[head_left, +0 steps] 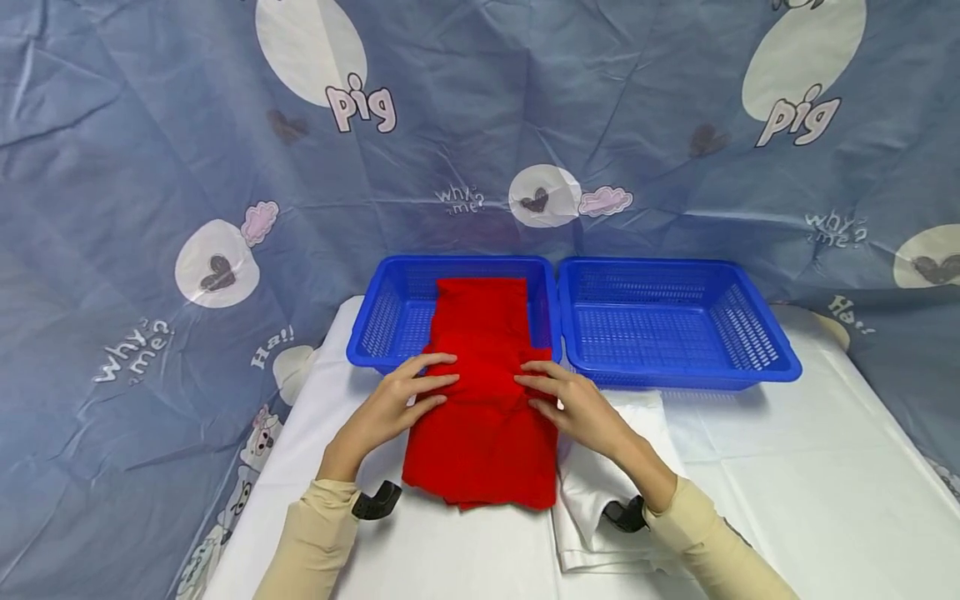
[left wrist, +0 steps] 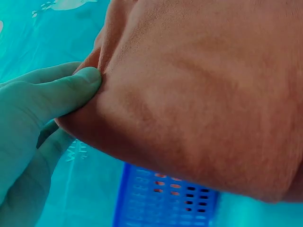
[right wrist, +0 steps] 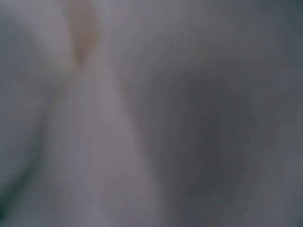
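A folded red cloth [head_left: 483, 450] stretches from the white tabletop up over the front rim of the left blue basket [head_left: 364, 325], its far end lying inside. At the cloth's left edge my left hand [head_left: 393, 400] pinches the fabric. The left wrist view shows that thumb on one face of the cloth [left wrist: 189, 94], which looks brownish there, and fingers behind it. My right hand [head_left: 581, 408] grips the opposite edge, fingertips on the red fabric. The right wrist view is a grey-white blur.
A second blue basket [head_left: 776, 354] stands right of the first, its perforated floor showing. Folded white cloth [head_left: 600, 558] lies under my right forearm on the white-covered table [head_left: 810, 500]. A blue printed curtain [head_left: 465, 125] hangs behind the baskets.
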A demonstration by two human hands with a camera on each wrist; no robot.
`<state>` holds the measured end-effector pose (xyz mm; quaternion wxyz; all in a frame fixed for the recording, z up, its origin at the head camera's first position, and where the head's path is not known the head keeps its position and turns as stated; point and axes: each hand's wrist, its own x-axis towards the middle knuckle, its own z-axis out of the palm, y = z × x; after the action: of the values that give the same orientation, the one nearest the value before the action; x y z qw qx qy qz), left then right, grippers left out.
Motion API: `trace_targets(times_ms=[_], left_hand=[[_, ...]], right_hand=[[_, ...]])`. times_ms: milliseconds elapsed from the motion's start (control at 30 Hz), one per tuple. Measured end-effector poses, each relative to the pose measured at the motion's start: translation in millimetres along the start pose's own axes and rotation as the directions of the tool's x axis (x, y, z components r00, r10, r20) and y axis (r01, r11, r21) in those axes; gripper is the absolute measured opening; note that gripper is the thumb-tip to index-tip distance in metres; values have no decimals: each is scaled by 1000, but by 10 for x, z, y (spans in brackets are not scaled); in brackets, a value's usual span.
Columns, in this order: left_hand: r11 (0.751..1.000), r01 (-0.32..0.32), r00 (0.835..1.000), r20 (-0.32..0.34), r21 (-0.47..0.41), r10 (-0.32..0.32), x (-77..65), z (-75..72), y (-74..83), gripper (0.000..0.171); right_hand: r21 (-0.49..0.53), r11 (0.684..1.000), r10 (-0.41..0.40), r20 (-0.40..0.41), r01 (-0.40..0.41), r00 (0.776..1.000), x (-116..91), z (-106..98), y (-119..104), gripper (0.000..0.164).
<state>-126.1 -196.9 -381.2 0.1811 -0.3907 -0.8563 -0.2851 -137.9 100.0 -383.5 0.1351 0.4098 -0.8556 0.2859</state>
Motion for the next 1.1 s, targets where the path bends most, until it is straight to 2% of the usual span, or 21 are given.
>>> trace_targets(times_ms=[167,400,733,1100], left_hand=[[1000,4,1000,-4,-1,-4,104,-67,-66,38],[1000,-5,1000,-21,-3,5,239,-84,-153,37],[999,21,1000,-9,29,-21,471,-137,-300,35],[998,65,997,41,4,-65,581,-109,-505,34]], right_hand=[[-14,1000,5,-17,-5,1000,110,-57,35,39],[-31,1000,4,-14,-5,1000,231,-116,132,39],[-51,999,16,55,-14,998,521,-253,317,36],[-62,997,54,139,-46,989,705,-296,465,35]])
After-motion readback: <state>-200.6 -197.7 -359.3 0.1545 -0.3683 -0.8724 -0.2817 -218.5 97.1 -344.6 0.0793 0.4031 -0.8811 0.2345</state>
